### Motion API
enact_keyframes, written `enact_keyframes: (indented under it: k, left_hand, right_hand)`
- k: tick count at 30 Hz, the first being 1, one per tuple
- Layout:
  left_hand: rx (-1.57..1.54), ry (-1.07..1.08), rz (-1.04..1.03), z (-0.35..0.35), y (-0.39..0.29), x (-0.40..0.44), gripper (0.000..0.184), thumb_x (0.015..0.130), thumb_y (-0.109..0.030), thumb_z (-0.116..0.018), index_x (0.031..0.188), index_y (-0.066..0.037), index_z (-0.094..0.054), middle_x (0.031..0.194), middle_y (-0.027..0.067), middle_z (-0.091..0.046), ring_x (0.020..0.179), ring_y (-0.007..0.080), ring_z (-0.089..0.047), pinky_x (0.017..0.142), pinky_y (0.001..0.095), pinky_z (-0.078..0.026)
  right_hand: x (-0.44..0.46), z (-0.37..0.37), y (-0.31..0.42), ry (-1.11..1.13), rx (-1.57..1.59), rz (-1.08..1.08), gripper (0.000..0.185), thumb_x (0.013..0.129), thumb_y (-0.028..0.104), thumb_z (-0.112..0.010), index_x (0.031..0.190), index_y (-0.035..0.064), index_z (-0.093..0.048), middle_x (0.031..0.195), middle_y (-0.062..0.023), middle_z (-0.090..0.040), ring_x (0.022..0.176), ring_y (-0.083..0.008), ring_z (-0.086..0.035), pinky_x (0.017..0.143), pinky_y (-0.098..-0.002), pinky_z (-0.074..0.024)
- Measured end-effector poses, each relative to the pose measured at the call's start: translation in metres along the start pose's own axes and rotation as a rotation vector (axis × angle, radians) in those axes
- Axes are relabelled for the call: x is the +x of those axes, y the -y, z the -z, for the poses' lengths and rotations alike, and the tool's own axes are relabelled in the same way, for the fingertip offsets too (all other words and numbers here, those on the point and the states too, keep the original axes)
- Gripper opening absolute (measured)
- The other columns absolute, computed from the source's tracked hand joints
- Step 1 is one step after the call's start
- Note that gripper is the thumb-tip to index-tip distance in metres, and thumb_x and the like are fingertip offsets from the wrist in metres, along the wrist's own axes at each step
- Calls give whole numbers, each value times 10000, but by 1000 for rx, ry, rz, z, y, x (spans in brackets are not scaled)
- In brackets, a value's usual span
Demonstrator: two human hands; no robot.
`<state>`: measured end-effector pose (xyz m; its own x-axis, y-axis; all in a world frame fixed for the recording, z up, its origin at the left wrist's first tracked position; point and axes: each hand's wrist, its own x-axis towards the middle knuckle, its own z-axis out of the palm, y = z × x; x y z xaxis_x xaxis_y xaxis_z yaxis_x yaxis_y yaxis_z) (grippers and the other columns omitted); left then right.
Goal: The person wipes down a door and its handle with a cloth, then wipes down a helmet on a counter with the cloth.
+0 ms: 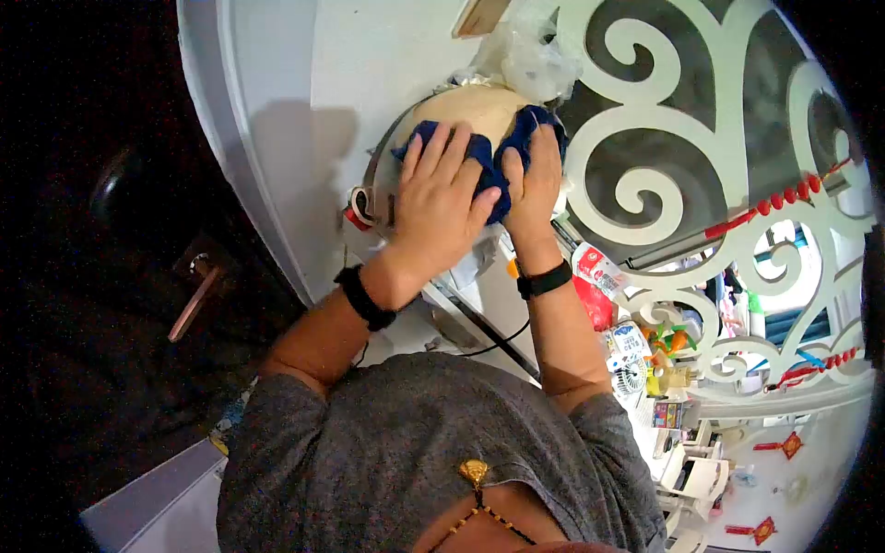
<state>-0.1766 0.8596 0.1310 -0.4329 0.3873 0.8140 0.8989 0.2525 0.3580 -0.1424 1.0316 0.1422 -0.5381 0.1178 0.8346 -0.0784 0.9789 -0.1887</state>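
A dark blue cloth [493, 189] lies bunched on a round, beige-topped object [475, 106] whose kind I cannot make out. My left hand [438, 203] presses on the cloth from above, its fingers bent over the folds and its thumb on the near side. Beside it, my right hand [535, 180] grips the blue fabric at the right side of the round object, fingers curled over it. Whether the fabric is one piece or two is hidden by the hands. A dark band runs round the object's left edge.
A clear plastic bag [530, 60] sits just beyond the round object. Close on its left stands a tape roll [360, 205]. A white scrollwork screen [636, 115] rises to the right. Packets [599, 267] lie beyond my right forearm. At left is a dark door with a handle [196, 300].
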Motion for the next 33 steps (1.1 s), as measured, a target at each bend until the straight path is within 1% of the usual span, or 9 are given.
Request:
enact_keyframes:
  k: [3,8,14,18,21,27,29,30,33]
  left_hand:
    - [-4,82,-98,-3,16,28,404,931,-336,-565,1062,41,-624,1432,246,-464,1358,429,-383,1114,574,-269]
    - [34,181,-149,-27,28,87,533,947,-452,-515,1009,56,-663,1390,233,-518,1269,421,-477,1055,482,-372]
    - [147,128,-152,5,15,53,533,917,-426,-572,1100,72,-624,1352,272,-524,1263,426,-476,1046,517,-370]
    - [88,79,-139,35,11,4,535,868,-406,-655,1095,77,-633,1337,277,-530,1283,405,-477,1091,536,-326]
    - [142,132,-151,30,16,14,536,860,-388,-678,1112,83,-632,1336,289,-526,1270,421,-483,1083,548,-329]
    - [115,68,-233,-26,39,79,583,912,-491,-560,1120,44,-665,1355,231,-539,1275,391,-484,1067,474,-366]
    - [45,348,-100,-35,40,104,628,935,-532,-493,1118,42,-670,1284,238,-578,1197,400,-535,1020,473,-404]
    - [4,374,-43,-37,37,111,668,943,-569,-448,1077,43,-679,1190,244,-612,1101,408,-579,960,493,-438]
    - [144,385,-18,-36,27,107,643,938,-560,-470,1003,40,-693,1137,252,-620,1053,416,-594,930,511,-450]
  right_hand:
    - [-2,-3,-2,2,-38,0,552,924,322,-528,1345,-33,-495,1321,-256,-505,1238,-423,-471,1054,-495,-336]
    - [0,-3,-4,-25,-16,39,533,928,317,-545,1328,-33,-507,1308,-263,-514,1218,-426,-488,1024,-487,-371]
    - [-6,1,18,-48,-64,58,563,843,238,-585,1336,-26,-508,1314,-263,-516,1242,-427,-473,1031,-493,-364]
    - [-4,0,24,-46,-65,12,568,843,252,-585,1334,-24,-515,1305,-257,-523,1256,-421,-461,1051,-495,-345]
    - [-4,0,23,-54,-56,-2,558,838,253,-589,1318,-25,-534,1299,-258,-529,1254,-416,-464,1056,-489,-343]
    - [-5,-4,9,-101,-83,45,534,847,262,-582,1293,-29,-543,1280,-248,-547,1224,-415,-489,1027,-491,-369]
    - [-2,-4,3,-118,-45,34,515,854,264,-579,1276,-29,-549,1268,-248,-558,1204,-415,-504,1003,-496,-387]
    - [-2,-4,-1,-130,-52,48,504,865,273,-576,1268,-28,-546,1251,-257,-565,1189,-423,-511,987,-504,-396]
    - [-6,-5,3,-185,-8,-47,522,884,298,-574,1288,-31,-534,1261,-270,-563,1198,-427,-511,998,-504,-393]
